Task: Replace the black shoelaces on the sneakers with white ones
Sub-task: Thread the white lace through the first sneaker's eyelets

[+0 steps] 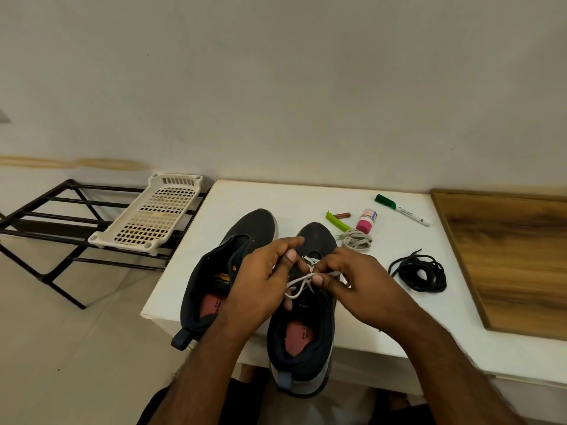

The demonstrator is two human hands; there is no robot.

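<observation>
Both hands sit over the right sneaker (302,305), which lies on the white table (352,204) with its toe far and its heel near. Left hand (260,280) and right hand (352,280) each pinch the white lace (299,285) at mid-shoe, about equally near. Left sneaker (227,271) looks unlaced. Spare white lace (356,239) far right, black laces (418,273) right. Insole and marker (402,209) print unreadable.
</observation>
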